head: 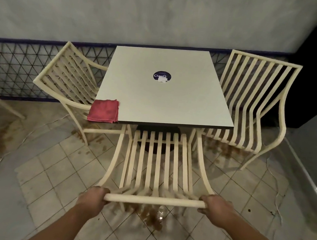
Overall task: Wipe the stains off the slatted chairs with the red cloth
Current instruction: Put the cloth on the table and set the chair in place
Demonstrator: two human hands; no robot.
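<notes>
Red cloth (104, 110): folded, flat on near-left corner of table (175, 106), near edge seemingly overhanging a little, sides parallel to table edges. Near chair (158, 165): back toward person, top rail lying left-right, slats running away under table. Left hand (92, 197) grips rail's left end, right hand (213, 210) its right end; fingers curled round it, tips hidden. Left chair (68, 74) and right chair (254, 103) flank table. Brown stains (150, 216) on floor tiles below rail.

Matt tabletop (165, 101), fuzzy red cloth (104, 110)

Wall (166, 12): pale, rough, far side.
Lattice (17, 64): dark, along wall base.
Floor (53, 171): pale tiles, brown stains.
Table (155, 103): grey square top, centre; dark round sticker (162, 75).
Light: dim.
</notes>
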